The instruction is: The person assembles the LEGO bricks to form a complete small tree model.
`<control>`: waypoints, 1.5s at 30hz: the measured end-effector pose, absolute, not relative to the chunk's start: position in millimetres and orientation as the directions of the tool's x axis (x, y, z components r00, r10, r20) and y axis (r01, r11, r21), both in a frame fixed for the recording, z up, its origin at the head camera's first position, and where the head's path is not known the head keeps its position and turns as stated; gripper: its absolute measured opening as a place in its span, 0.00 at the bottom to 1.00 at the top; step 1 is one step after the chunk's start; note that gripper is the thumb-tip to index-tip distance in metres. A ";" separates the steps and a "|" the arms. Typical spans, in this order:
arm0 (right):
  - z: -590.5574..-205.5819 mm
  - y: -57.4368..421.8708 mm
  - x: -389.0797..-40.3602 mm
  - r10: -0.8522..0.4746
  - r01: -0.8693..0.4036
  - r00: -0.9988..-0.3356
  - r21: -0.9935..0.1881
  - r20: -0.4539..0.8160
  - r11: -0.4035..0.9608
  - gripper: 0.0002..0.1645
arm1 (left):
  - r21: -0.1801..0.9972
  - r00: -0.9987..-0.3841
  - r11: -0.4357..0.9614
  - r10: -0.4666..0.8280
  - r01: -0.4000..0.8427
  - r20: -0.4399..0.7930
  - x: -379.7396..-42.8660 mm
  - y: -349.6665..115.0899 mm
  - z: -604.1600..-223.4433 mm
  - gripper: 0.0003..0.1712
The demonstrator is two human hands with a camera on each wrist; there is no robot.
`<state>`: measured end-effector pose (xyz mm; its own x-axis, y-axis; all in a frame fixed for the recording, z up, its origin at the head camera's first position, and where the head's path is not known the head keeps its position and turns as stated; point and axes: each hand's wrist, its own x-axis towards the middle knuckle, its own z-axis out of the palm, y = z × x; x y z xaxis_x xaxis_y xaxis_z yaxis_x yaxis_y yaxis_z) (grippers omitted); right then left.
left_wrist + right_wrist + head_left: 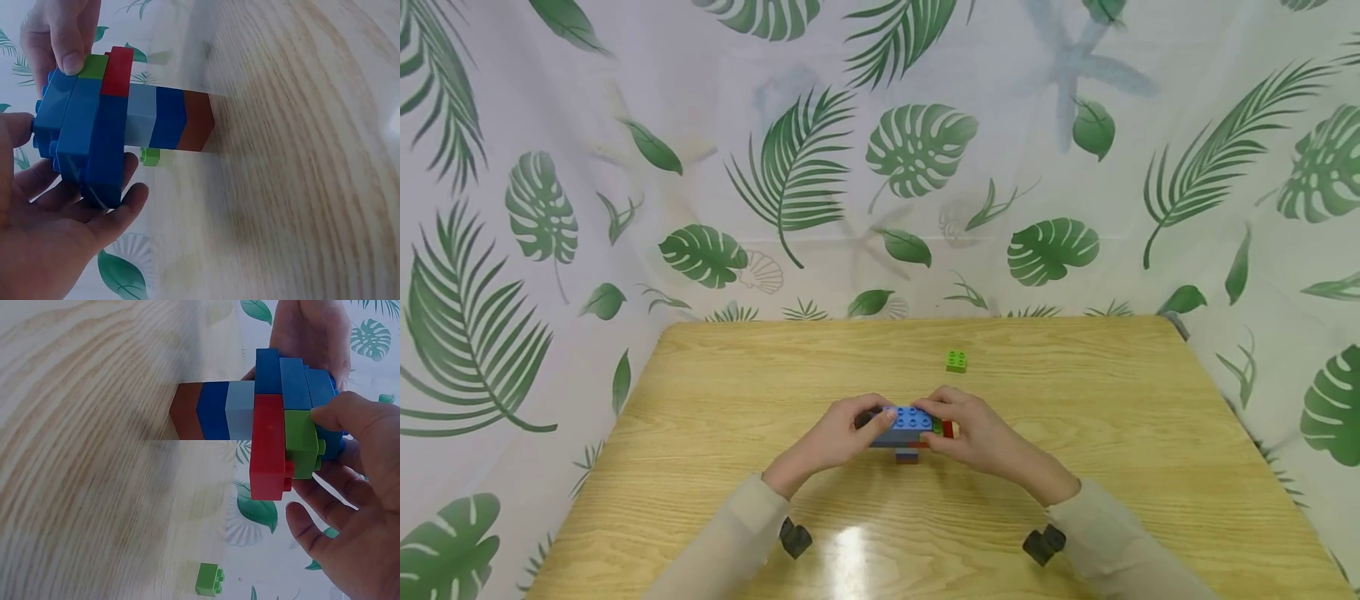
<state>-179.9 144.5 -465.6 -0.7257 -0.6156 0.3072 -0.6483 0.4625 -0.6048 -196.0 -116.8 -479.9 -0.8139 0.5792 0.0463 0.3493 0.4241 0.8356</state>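
Note:
A structure of toy building bricks stands on the wooden table (737,375) between my two hands. Its narrow stem stacks a brown brick (185,411), a dark blue brick (214,410) and a light blue brick (240,411). Wider layers sit above: blue bricks beside a red brick (267,447), then blue beside a green brick (301,444), with a studded blue brick (913,418) on top. My left hand (838,433) grips the blue end, thumb at the top brick. With its thumb at the green brick, my right hand (973,429) holds the other end, fingers behind.
A loose light green brick (956,361) lies farther back on the table, a little right of the structure. Behind the table hangs a white cloth (970,275) printed with leaves. Dark wrist devices (795,538) sit under both forearms.

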 end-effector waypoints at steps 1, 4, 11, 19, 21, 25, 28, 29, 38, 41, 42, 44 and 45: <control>-465.4 144.8 -180.2 -0.616 -0.649 -0.726 -0.600 0.305 0.468 0.24 | 0.831 -0.813 0.428 0.581 0.356 0.049 -195.8 -116.7 -479.5 0.22; -463.2 144.9 -180.6 -0.614 -0.637 -0.738 -0.591 0.281 0.494 0.24 | 0.822 -0.811 0.429 0.581 0.374 0.066 -194.6 -116.0 -478.6 0.24; -459.0 143.8 -180.8 -0.625 -0.620 -0.747 -0.576 0.226 0.532 0.23 | 0.834 -0.821 0.404 0.563 0.376 0.098 -191.0 -114.7 -483.6 0.21; -462.7 145.7 -184.1 -0.609 -0.578 -0.767 -0.627 0.201 0.522 0.23 | 0.824 -0.815 0.398 0.566 0.403 0.124 -188.3 -113.5 -485.2 0.23; -465.2 147.6 -185.1 -0.599 -0.554 -0.778 -0.657 0.189 0.512 0.23 | 0.824 -0.815 0.398 0.566 0.403 0.125 -188.6 -113.5 -486.0 0.23; -470.5 153.0 -189.5 -0.544 -0.488 -0.820 -0.717 0.180 0.498 0.24 | 0.825 -0.815 0.396 0.565 0.404 0.128 -189.0 -113.7 -486.3 0.22; -472.9 158.2 -196.2 -0.470 -0.444 -0.861 -0.737 0.194 0.509 0.22 | 0.821 -0.813 0.399 0.567 0.409 0.130 -189.6 -113.6 -486.7 0.23; -473.8 160.1 -199.2 -0.445 -0.431 -0.873 -0.738 0.197 0.519 0.21 | 0.819 -0.813 0.401 0.568 0.411 0.130 -189.7 -113.6 -486.6 0.23; -484.9 177.0 -228.2 -0.343 -0.405 -0.908 -0.722 0.242 0.562 0.16 | 0.813 -0.816 0.418 0.566 0.406 0.116 -189.9 -113.3 -486.3 0.23; -488.9 180.3 -236.7 -0.321 -0.379 -0.920 -0.726 0.226 0.574 0.17 | 0.810 -0.816 0.424 0.566 0.405 0.112 -190.2 -113.5 -486.3 0.23; -491.0 181.5 -239.7 -0.313 -0.371 -0.923 -0.726 0.222 0.579 0.18 | 0.810 -0.817 0.426 0.566 0.403 0.109 -190.3 -113.6 -486.4 0.23; -495.6 182.8 -245.9 -0.297 -0.350 -0.932 -0.726 0.208 0.592 0.20 | 0.811 -0.820 0.429 0.562 0.398 0.106 -190.2 -113.6 -486.1 0.23; -497.9 183.3 -248.8 -0.291 -0.348 -0.934 -0.721 0.209 0.599 0.20 | 0.811 -0.821 0.430 0.561 0.397 0.105 -190.1 -113.6 -485.9 0.23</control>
